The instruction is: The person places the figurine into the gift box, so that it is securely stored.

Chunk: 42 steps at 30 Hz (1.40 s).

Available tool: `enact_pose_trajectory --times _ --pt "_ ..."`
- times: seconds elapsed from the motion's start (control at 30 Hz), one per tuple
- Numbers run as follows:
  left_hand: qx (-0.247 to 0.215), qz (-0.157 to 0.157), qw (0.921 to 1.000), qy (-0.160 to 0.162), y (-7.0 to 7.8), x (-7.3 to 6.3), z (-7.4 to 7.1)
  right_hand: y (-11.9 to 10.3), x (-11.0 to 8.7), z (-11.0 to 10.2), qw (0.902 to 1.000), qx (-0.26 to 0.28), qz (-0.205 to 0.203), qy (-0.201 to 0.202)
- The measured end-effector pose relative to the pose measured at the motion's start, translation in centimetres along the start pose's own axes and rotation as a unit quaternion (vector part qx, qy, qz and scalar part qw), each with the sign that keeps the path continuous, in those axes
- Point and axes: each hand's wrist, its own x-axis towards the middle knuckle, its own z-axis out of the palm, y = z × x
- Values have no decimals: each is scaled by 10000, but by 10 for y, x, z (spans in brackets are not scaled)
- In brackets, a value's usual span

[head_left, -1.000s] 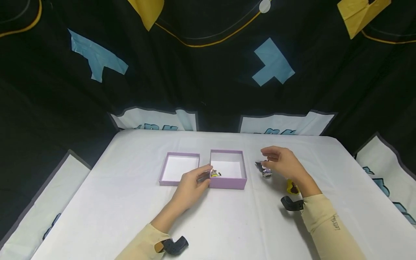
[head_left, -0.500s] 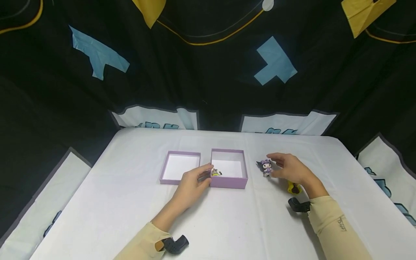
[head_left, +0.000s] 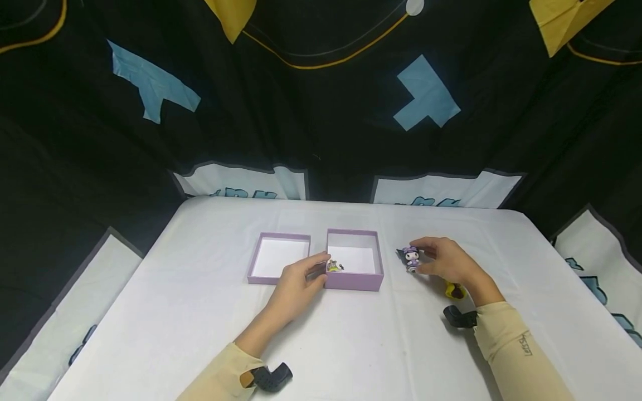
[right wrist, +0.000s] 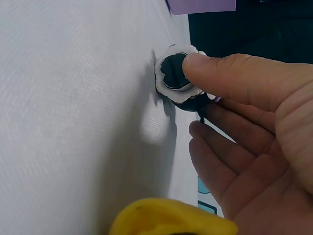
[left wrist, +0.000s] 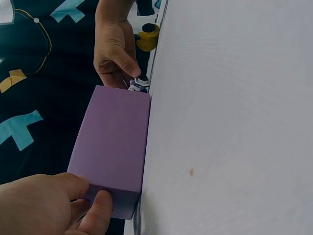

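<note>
My left hand point(head_left: 296, 284) holds the near left corner of an open purple box point(head_left: 353, 282) with thumb and fingers. Inside the box's left side lies a small yellow and grey item point(head_left: 333, 266), partly hidden by the near wall. To the right of the box, my right hand point(head_left: 448, 262) holds a small figurine point(head_left: 411, 259) with a black hood and purple dress between thumb and fingers. Its white scalloped base point(right wrist: 164, 81) with a dark underside faces the right wrist camera, the thumb pressing on it. The figurine is right at the white tabletop.
The purple-rimmed lid point(head_left: 253, 259) lies with its white inside up, left of the box. A yellow and dark brown item point(head_left: 455, 291) rests on the white tabletop point(head_left: 351, 345) under the right wrist. A black patterned curtain point(head_left: 311, 133) hangs behind the table.
My right hand has drawn back slightly to the right, uncovering the figurine's face, then closed in a little on it. The left hand stays at the box.
</note>
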Motion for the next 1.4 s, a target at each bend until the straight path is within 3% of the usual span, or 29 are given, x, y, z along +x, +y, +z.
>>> enact_pose_trajectory --times 0.93,1.4 --pt "1 3 10000 13 -1 -1 0 -7 -7 1 9990 53 -319 294" --pt "-19 40 10000 19 0 -1 0 -30 -7 -5 9974 207 -574 394"
